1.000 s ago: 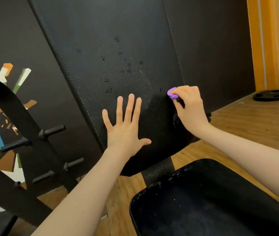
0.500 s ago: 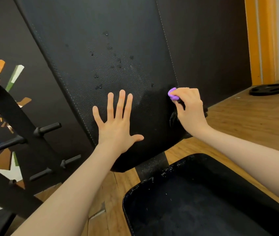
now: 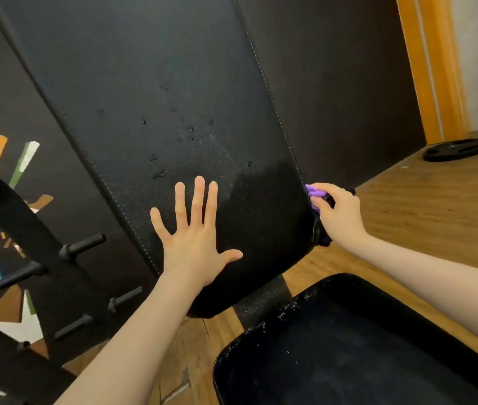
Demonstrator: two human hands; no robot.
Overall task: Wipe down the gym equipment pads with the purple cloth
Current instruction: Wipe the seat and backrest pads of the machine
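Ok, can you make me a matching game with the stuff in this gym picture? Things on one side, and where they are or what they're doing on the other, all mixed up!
Things:
1. left hand
2. purple cloth
3. weight plate
4. seat pad

Places or states:
A. lies flat on the wooden floor by the orange post
B. bunched in the right hand at the back pad's edge
C. fingers spread, pressed flat on the back pad
D. nearest the camera, speckled with white bits

Pairs: 1-C, 2-B, 3-A, 4-D
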